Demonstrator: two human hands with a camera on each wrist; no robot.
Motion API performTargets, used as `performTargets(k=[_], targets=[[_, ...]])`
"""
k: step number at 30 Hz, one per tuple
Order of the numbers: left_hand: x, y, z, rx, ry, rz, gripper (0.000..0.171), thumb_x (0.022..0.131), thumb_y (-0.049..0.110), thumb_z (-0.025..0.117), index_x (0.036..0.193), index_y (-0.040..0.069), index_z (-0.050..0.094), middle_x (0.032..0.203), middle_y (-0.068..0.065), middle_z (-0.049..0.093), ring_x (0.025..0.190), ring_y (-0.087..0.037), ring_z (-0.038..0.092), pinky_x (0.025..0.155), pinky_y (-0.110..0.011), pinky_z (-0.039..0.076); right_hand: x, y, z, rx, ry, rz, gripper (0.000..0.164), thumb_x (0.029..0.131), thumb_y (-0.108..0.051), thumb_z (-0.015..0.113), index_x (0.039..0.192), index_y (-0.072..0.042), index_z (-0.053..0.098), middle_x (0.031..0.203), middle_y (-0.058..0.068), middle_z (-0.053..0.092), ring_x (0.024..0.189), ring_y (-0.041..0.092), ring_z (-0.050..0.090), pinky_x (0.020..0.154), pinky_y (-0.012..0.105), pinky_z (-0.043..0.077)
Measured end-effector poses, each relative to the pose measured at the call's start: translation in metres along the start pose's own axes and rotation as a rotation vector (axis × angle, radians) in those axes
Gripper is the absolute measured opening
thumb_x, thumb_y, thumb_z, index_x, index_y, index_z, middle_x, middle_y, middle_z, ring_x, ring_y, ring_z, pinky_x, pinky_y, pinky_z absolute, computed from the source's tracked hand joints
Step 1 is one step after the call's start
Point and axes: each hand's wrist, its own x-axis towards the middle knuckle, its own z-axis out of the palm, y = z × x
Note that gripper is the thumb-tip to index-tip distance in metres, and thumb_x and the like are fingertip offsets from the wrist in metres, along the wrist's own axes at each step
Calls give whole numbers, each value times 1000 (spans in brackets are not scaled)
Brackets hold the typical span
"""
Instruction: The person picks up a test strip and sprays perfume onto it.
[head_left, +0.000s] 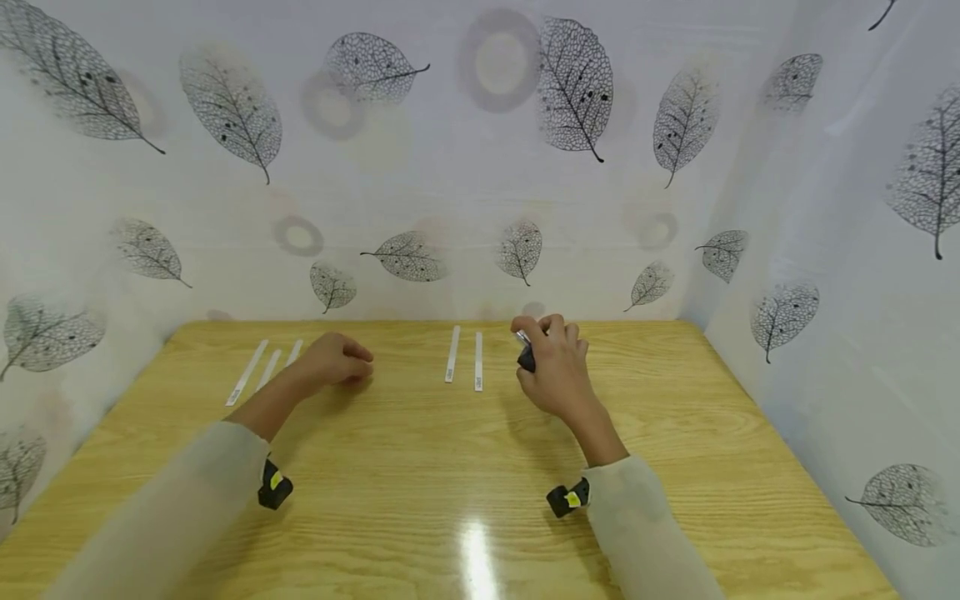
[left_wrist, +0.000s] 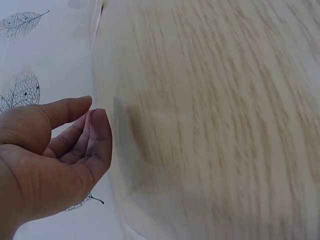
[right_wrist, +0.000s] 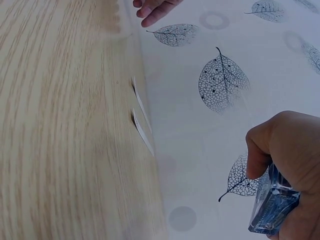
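In the head view my right hand [head_left: 561,379] grips a small bottle with a silver top and a dark body, which looks like a perfume bottle [head_left: 527,358]; its index finger bends over the top. The right wrist view shows the bottle's clear bluish glass [right_wrist: 275,210] under the fingers. Left of that hand, two white paper strips [head_left: 453,354] with small printed labels lie side by side. My left hand [head_left: 335,362] hovers above the table, fingers loosely curled, thumb apart from the fingertips, nothing visible between them. Beside it lie three more white strips [head_left: 247,372], partly hidden by the wrist.
The wood-grain table [head_left: 420,467] ends at a back edge against a pale curtain [head_left: 450,183] printed with leaves. More curtain rises along the left and right sides. Black wrist cameras [head_left: 275,483] sit below both sleeves.
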Motion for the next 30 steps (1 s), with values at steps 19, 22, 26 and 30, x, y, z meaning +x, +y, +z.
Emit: performTargets(k=[19, 22, 26, 30], targets=[[-32, -44, -37, 60, 46, -24, 40, 99, 16, 67, 126, -13, 63, 112, -19, 72, 89, -19, 68, 78, -34, 59, 0, 1, 0, -6, -13, -4, 58, 86, -6, 76, 133, -28, 49, 129, 21, 46, 104, 42, 40, 82, 56, 35], [-39, -47, -45, 54, 52, -39, 43, 99, 17, 66, 129, -14, 61, 107, -18, 72, 86, -18, 67, 77, -35, 59, 0, 0, 0, 0, -12, -2, 59, 85, -5, 76, 132, -28, 49, 128, 21, 46, 104, 41, 40, 82, 56, 34], [-46, -52, -52, 61, 50, -61, 48, 101, 18, 63, 134, -15, 55, 87, -11, 67, 73, -19, 59, 70, -35, 52, 0, 0, -1, 3, -12, -2, 59, 85, -5, 76, 132, -28, 49, 128, 21, 46, 104, 41, 40, 82, 56, 34], [-53, -59, -59, 40, 46, -68, 50, 102, 16, 61, 136, -18, 50, 83, -9, 65, 70, -20, 56, 65, -34, 51, 0, 0, -1, 4, -13, -1, 58, 85, -5, 75, 132, -28, 49, 128, 21, 46, 104, 41, 39, 82, 56, 34]])
